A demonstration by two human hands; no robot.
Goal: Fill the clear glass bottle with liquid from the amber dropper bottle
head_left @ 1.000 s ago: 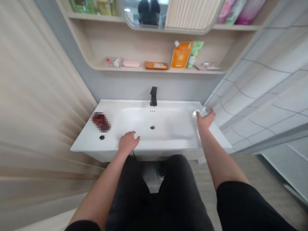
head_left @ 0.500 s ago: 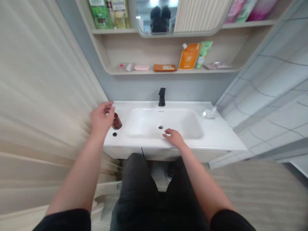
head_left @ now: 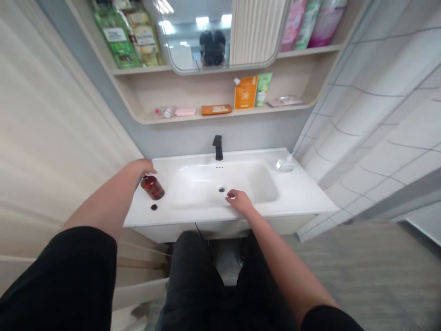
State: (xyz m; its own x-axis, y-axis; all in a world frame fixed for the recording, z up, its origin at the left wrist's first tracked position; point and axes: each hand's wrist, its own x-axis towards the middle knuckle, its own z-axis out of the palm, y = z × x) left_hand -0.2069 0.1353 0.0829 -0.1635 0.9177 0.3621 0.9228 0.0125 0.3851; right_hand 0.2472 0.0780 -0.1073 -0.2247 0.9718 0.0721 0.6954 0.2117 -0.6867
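My left hand (head_left: 139, 168) reaches to the left side of the white sink (head_left: 310, 197) and closes over the top of a dark red bottle (head_left: 152, 187) that stands there. A small black cap (head_left: 154, 207) lies on the counter just in front of the bottle. My right hand (head_left: 238, 201) rests near the basin's front edge beside the drain (head_left: 221, 189), its fingers loosely curled and nothing in them. A clear small object (head_left: 284, 163) lies at the sink's back right corner. The black faucet (head_left: 217, 147) stands at the back middle.
A wooden shelf (head_left: 220, 116) above the sink carries an orange pouch (head_left: 244, 92), a green tube, an orange flat pack, a pink case and small bottles. A mirror (head_left: 196, 37) hangs higher up, with bottles on both sides. Tiled wall rises on the right, pale panelling on the left.
My right hand left the clear object at the back right and came to the basin's front. My left hand moved from the sink's front edge onto the red bottle.
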